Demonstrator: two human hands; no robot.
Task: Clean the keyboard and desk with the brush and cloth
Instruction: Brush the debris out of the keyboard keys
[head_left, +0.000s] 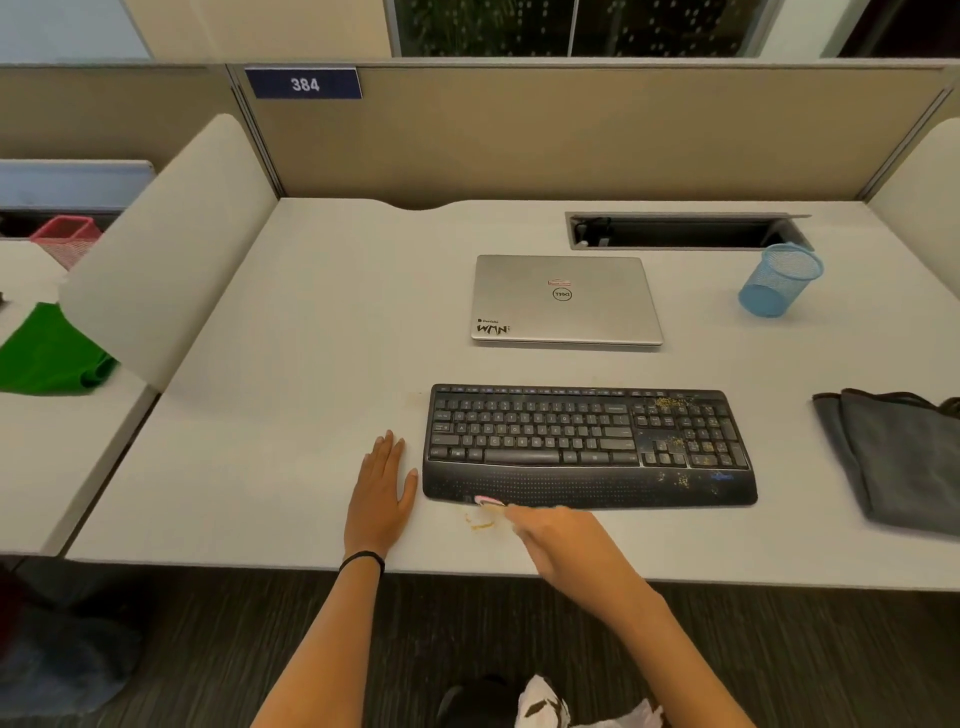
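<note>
One keyboard (587, 447) lies mid-frame on the surface (311, 364), with crumbs (675, 444) scattered over its right-hand keys. One left hand (382, 493) rests flat just beside it, fingers straight and close together. One right hand (561, 545), blurred, has its fingers gathered round one pink-tipped brush (488, 501) at the keyboard's front edge. One grey cloth (898, 462) lies at far right. One closed laptop (566, 301) and one blue mesh cup (779, 280) sit higher up.
</note>
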